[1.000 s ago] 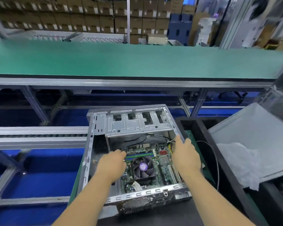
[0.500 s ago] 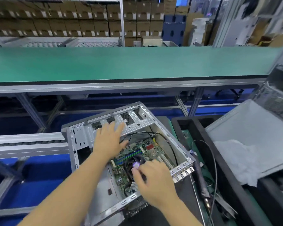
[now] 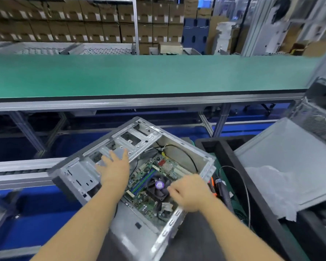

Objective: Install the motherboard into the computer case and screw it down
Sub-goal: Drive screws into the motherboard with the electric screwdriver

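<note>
Head view shows an open metal case lying turned at an angle, its far corner pointing up and right, on a dark mat in front of the person. The motherboard lies flat inside the case, on its floor, with a dark fan near the middle and blue slots to the left of the fan.

The left hand rests flat on the drive cage at the far left part of the case; its fingers are straight and spread, gripping nothing. The right hand is over the near right part of the board, beside the fan. Its fingers are bent down toward the fan edge, but whether they pinch anything I cannot tell, because the back of the hand hides the tips.

Just right of the case lies a black screwdriver with a cable, at the edge of a black tray. A grey panel leans across that tray. Beyond the case runs a long green bench.
</note>
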The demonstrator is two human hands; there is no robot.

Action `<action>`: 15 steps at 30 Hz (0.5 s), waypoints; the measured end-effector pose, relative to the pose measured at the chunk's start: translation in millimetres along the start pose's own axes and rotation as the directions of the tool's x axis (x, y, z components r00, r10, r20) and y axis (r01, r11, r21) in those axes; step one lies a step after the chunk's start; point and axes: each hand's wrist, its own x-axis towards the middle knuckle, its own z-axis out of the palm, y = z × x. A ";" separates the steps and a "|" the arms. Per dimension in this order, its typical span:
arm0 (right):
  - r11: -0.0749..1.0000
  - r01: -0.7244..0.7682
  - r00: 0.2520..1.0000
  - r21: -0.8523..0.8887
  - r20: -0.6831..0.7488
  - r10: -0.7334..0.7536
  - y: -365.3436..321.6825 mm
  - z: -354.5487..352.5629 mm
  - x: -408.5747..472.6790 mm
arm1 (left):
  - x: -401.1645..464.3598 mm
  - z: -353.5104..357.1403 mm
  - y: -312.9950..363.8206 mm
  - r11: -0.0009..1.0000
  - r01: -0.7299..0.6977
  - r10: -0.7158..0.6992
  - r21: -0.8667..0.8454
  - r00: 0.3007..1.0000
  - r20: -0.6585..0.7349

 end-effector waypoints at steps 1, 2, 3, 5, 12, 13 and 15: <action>1.000 -0.007 0.999 0.005 0.035 0.007 13.2 -6.3 6.7 | -5.6 -2.5 5.5 0.999 0.035 -0.035 0.029 0.999 0.024; 1.000 -0.003 0.997 0.004 0.077 0.003 23.0 -14.1 12.7 | -11.0 -5.3 9.8 0.996 0.061 -0.064 0.059 0.997 0.043; 1.000 0.009 0.995 0.012 0.100 -0.010 29.1 -20.7 17.1 | -15.2 -7.0 12.6 0.994 0.069 -0.074 0.089 0.996 0.050; 0.999 0.026 0.994 0.032 0.105 -0.029 27.2 -29.6 17.0 | -18.2 -7.3 10.4 0.990 0.061 -0.066 0.130 0.997 0.038; 0.976 -0.203 0.962 0.074 -0.173 0.213 -131.4 8.1 -58.7 | 7.6 -8.0 -8.2 0.951 -0.263 0.257 -0.163 0.965 -0.060; 0.974 -0.227 0.955 0.023 -0.188 0.228 -144.1 13.8 -61.6 | 9.2 -7.3 -6.6 0.937 -0.281 0.277 -0.210 0.960 -0.045; 0.955 -0.289 0.938 -0.064 -0.221 0.269 -151.6 15.9 -59.5 | 7.8 -6.0 -4.8 0.933 -0.288 0.294 -0.217 0.956 -0.007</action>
